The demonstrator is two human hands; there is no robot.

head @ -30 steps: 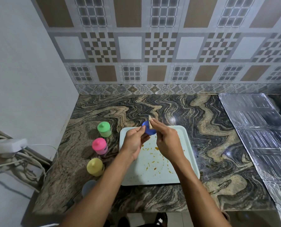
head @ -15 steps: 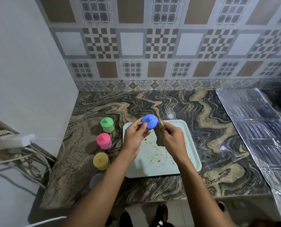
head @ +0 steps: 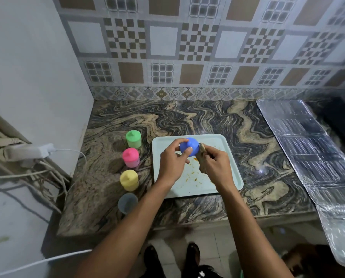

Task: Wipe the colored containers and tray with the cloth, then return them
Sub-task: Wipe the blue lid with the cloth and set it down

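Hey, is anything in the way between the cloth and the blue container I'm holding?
Nothing visible is. Your left hand holds the blue container above the tray, and the cloth, pinched in your right hand, sits right against the container's right side.

No legible text, label, brand or number anywhere: the green lidded plastic container (head: pixel 133 139), pink container (head: pixel 130 157), yellow container (head: pixel 129 179) and blue container (head: pixel 191 147) are plain-coloured, the pale rectangular plastic tray (head: pixel 221 142) bears only orange smears, the wall tiles (head: pixel 187 37) only geometric patterns
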